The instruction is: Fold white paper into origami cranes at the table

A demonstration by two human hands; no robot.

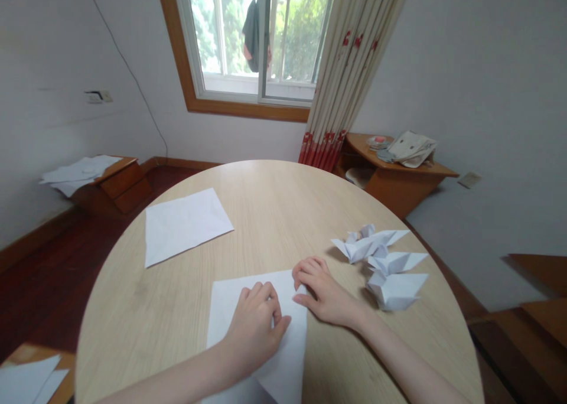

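A white sheet of paper (pixel 224 306) lies before me near the table's front edge, with a folded edge showing at its lower part. On its middle rests my left hand (pixel 257 330), fingers curled and thumb close to them; the fingertips' hold on the paper is partly hidden. My right hand (pixel 323 293) is closed at the sheet's upper right corner, pinching the paper between thumb and fingers. To the right of that hand stand several folded paper figures (pixel 398 289) with pointed ends, close together.
Another white sheet (pixel 186 224) lies flat at the left of the round wooden table (pixel 274 197). More paper (pixel 84 170) sits on a low cabinet by the left wall, and some (pixel 31 380) at lower left. A corner shelf (pixel 398 182) with papers stands beyond, beside a curtain (pixel 349 67).
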